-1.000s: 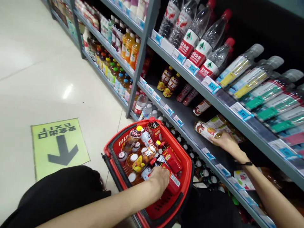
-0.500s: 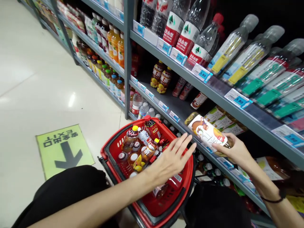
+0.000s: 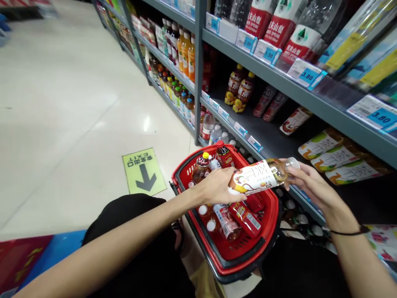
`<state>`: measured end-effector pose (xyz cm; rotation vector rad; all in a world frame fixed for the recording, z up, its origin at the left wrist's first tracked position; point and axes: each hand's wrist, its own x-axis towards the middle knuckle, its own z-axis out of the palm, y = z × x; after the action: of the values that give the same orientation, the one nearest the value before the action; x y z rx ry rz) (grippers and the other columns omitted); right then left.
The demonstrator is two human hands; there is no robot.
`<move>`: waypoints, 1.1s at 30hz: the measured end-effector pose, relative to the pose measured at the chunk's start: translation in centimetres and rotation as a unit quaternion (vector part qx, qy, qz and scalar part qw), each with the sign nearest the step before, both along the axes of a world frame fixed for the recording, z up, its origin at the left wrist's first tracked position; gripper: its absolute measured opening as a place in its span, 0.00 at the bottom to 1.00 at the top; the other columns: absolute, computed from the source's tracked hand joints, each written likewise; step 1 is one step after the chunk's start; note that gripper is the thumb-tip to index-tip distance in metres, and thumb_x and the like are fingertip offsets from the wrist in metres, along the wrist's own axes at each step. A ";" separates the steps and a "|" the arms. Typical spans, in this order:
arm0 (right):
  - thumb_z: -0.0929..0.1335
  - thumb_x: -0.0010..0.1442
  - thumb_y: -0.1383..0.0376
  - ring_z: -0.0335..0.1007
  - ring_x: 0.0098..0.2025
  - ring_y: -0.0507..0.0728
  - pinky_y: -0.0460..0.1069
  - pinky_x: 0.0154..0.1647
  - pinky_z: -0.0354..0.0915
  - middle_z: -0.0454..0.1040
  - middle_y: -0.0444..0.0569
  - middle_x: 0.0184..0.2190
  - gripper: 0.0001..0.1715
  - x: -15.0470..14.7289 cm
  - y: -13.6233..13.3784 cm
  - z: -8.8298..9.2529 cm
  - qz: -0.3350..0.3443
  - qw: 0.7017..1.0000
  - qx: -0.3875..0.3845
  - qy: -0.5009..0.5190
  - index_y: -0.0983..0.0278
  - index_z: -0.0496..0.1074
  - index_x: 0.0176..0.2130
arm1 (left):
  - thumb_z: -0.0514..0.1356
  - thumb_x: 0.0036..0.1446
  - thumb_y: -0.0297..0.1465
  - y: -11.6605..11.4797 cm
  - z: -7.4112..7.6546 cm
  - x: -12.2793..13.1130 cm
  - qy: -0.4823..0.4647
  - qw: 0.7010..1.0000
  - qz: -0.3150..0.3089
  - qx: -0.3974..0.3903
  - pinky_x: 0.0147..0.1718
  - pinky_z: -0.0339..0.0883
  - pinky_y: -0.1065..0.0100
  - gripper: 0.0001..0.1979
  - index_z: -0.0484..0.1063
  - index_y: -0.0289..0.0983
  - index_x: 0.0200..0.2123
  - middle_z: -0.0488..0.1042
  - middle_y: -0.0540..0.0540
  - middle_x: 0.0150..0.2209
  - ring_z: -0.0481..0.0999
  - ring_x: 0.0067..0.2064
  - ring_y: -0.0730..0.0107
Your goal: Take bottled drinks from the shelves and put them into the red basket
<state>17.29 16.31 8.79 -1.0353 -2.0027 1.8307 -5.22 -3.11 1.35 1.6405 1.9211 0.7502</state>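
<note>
A clear bottle of amber drink with a white fruit-print label [image 3: 252,178] lies nearly level above the red shopping basket [image 3: 228,256]. Round its base end my left hand [image 3: 218,186] is closed. At the other end my right hand [image 3: 307,182] grips the bottle's neck and pale cap. Beneath, the basket holds several bottles, among them a red-labelled bottle [image 3: 246,219], a pinkish-labelled bottle [image 3: 228,222] and a yellow-capped tea bottle [image 3: 201,165]. My left hand and the held bottle hide part of the basket's contents.
Grey shelving [image 3: 279,74] runs along the right, stocked with water bottles [image 3: 285,25] above and iced tea bottles [image 3: 240,89] below. Several white-labelled bottles [image 3: 338,159] lie on the middle shelf. A yellow-green exit sign [image 3: 144,171] marks the floor at left.
The bottle has come away from the shelf edge to above the basket and turned, cap toward the right. My left hand, open and empty before, now holds it too. The view has shifted left.
</note>
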 end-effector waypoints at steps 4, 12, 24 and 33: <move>0.70 0.63 0.44 0.78 0.46 0.61 0.53 0.42 0.75 0.81 0.53 0.49 0.26 -1.7 -1.5 -4.3 -0.095 0.989 -0.024 0.113 0.58 0.78 0.49 | 0.70 0.48 0.54 -0.7 0.1 1.4 -0.166 0.981 0.087 -0.051 0.38 0.75 0.59 0.35 0.74 0.33 0.50 0.82 0.39 0.45 0.82 0.42 0.54; 0.77 0.60 0.52 0.74 0.61 0.63 0.62 0.65 0.68 0.75 0.46 0.63 0.51 -2.2 -5.7 -9.7 -0.075 0.963 -0.172 0.193 0.44 0.54 0.74 | 0.67 0.55 0.48 0.0 -1.9 4.2 -0.291 0.946 0.124 -0.068 0.46 0.77 0.56 0.30 0.73 0.33 0.53 0.82 0.39 0.50 0.82 0.46 0.54; 0.72 0.65 0.49 0.68 0.67 0.64 0.64 0.69 0.65 0.71 0.41 0.67 0.37 0.3 -4.7 -11.0 -0.117 0.937 -0.235 0.229 0.43 0.64 0.69 | 0.71 0.49 0.46 1.2 -2.3 7.7 -0.214 0.972 0.064 -0.079 0.48 0.77 0.54 0.36 0.66 0.35 0.55 0.79 0.38 0.51 0.81 0.48 0.53; 0.80 0.56 0.54 0.73 0.63 0.65 0.63 0.67 0.68 0.77 0.46 0.61 0.47 0.7 -4.7 -10.8 -0.157 0.932 -0.225 0.235 0.48 0.64 0.69 | 0.72 0.48 0.51 1.7 -1.7 9.0 -0.190 0.976 0.066 -0.083 0.50 0.75 0.52 0.42 0.61 0.35 0.57 0.78 0.37 0.52 0.81 0.51 0.50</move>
<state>18.02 11.58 -2.06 -0.8471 -1.1043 2.1404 3.78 -1.41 -0.35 1.1792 1.7731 0.8596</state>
